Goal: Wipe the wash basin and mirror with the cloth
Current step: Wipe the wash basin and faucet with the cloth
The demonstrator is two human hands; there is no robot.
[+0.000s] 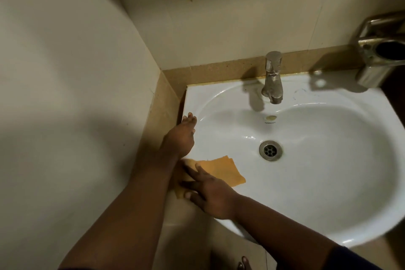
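- The right hand (210, 193) lies flat, fingers spread, pressing the orange rectangular cloth (223, 170) onto the left rim of the white ceramic wash basin (328, 160); nothing is pinched.
- The cloth's free end reaches past the fingertips into the bowl, toward the round metal drain (270, 150).
- The left hand (180, 136), open and empty, rests on the rim just beyond the cloth.
- The steel tap (272, 78) stands well apart at the basin's back edge.
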